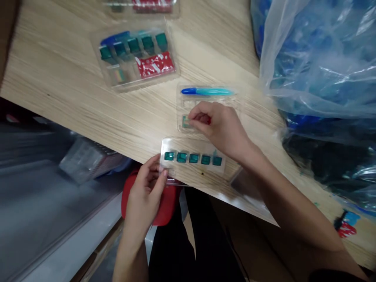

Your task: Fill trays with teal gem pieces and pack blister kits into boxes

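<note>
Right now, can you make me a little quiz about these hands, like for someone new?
1. What does the left hand hold by its edge: a clear plastic tray or a paper box?
2. True or false: that tray holds five green square pieces in a row.
3. What long blue-and-teal thing lies in the other clear tray, under the right hand?

Key: 1. The clear plastic tray. 2. True. 3. A marker pen.
</note>
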{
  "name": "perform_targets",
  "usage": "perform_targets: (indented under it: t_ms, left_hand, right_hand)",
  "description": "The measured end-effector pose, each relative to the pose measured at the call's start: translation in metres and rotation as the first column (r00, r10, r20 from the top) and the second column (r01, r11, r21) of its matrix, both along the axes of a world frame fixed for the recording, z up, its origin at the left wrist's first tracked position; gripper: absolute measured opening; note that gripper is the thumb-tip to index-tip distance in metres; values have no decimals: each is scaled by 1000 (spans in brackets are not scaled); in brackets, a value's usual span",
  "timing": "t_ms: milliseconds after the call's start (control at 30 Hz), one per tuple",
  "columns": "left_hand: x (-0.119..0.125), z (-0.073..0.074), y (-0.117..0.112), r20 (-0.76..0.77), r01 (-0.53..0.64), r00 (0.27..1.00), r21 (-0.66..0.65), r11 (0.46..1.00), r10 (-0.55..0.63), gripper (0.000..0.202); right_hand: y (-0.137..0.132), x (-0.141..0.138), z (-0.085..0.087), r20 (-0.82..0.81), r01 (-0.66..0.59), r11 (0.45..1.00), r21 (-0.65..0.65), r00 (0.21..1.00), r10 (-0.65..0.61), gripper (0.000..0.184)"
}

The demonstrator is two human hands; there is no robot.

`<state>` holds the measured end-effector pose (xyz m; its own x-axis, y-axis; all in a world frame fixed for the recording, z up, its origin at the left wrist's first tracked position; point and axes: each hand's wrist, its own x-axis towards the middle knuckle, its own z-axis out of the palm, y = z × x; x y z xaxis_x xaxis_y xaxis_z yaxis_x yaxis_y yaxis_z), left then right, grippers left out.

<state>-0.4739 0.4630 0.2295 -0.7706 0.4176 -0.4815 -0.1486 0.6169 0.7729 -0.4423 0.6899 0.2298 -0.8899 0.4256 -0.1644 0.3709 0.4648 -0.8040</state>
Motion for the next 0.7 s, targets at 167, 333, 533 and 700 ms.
perform_targets:
  t_ms: [167, 333, 533, 700]
  left_hand:
    - [-6, 8, 3, -350, 141, 914, -200, 970, -205, 34]
    - [-23, 17, 33, -483, 163, 848, -149, 975, -216, 27]
    - [-44, -2, 95, -472, 308, 806, -183, 934, -358, 30]
    - [-38, -6, 113, -385, 301, 859, -154, 941, -338, 31]
  right_hand:
    - [-6, -15, -4, 102, -113, 963, 244, 991, 90, 15]
    - [-6, 6, 7, -4, 22, 965, 261, 1000, -22, 14]
    - [9, 83, 9, 36, 464, 794, 393, 855, -518, 19]
    - [18, 89, -8, 162, 411, 882, 228, 878, -451, 15]
